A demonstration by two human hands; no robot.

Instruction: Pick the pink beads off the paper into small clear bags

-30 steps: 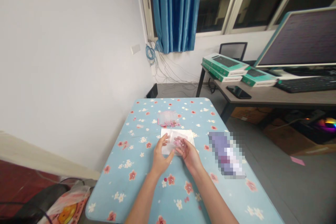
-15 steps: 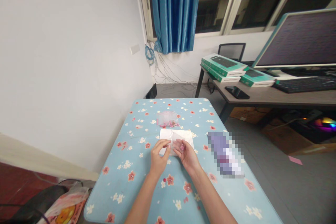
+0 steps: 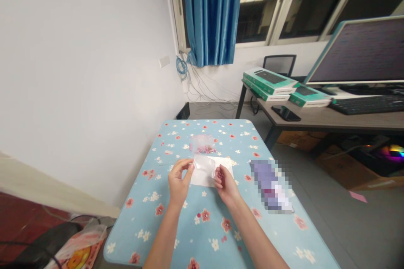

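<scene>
Left hand drawn leftward, clear bag spread out

Item 1: left hand (image 3: 178, 180), moved toward the left edge of the table (image 3: 142, 214); thumb and fingers pinched on the clear bag (image 3: 204, 164), which lies over the white paper (image 3: 226, 164) mid-table.
Item 2: right hand (image 3: 228, 187), fingers now curled round pink beads (image 3: 220, 175); contact with the bag, I cannot tell.
Item 3: second bag (image 3: 202, 141), unmoved, toward the far edge, pink pieces inside.
Assessment: from my remote feed, I judge beads and clear bag now parted.
</scene>
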